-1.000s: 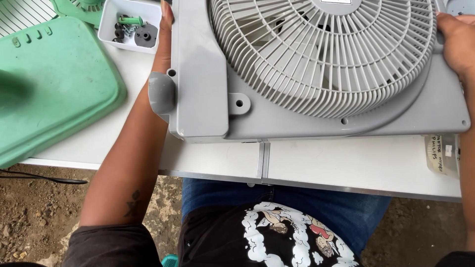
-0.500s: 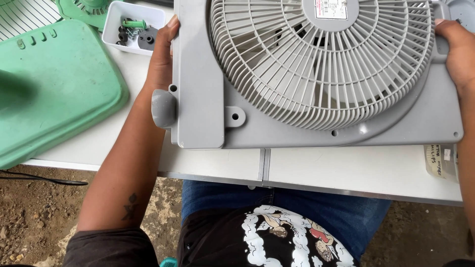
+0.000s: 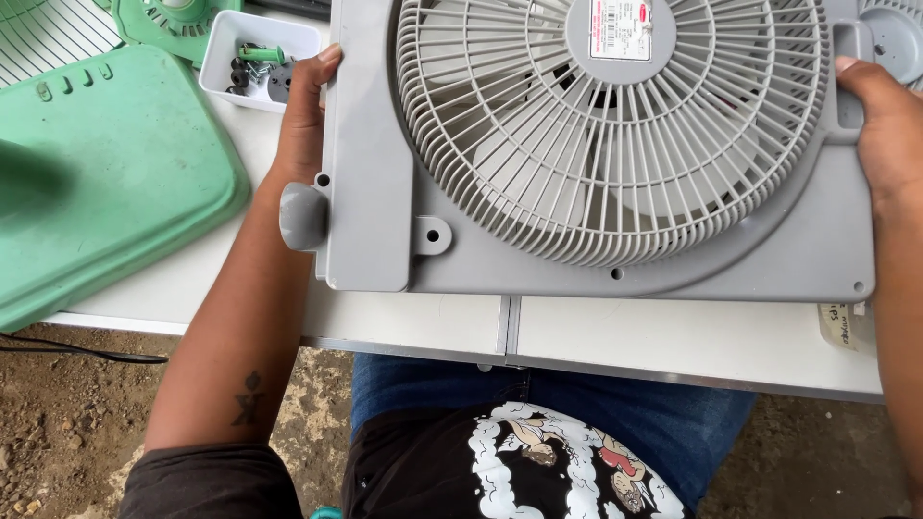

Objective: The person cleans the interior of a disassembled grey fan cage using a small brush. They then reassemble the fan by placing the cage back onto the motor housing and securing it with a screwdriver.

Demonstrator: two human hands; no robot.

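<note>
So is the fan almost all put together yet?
Not quite, it seems. The round grey plastic grille already sits in the square grey fan housing, which the left hand and right hand grip by its sides. A small white tray of screws and a green plastic cover lie loose on the white table.

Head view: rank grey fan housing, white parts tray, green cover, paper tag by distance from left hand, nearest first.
From the left hand:
1. Grey fan housing: gripped at its left edge, touching.
2. White parts tray: just left of the fingers, at the table's back.
3. Green cover: farther left, flat on the table.
4. Paper tag: far right, near the table's front edge.
</note>
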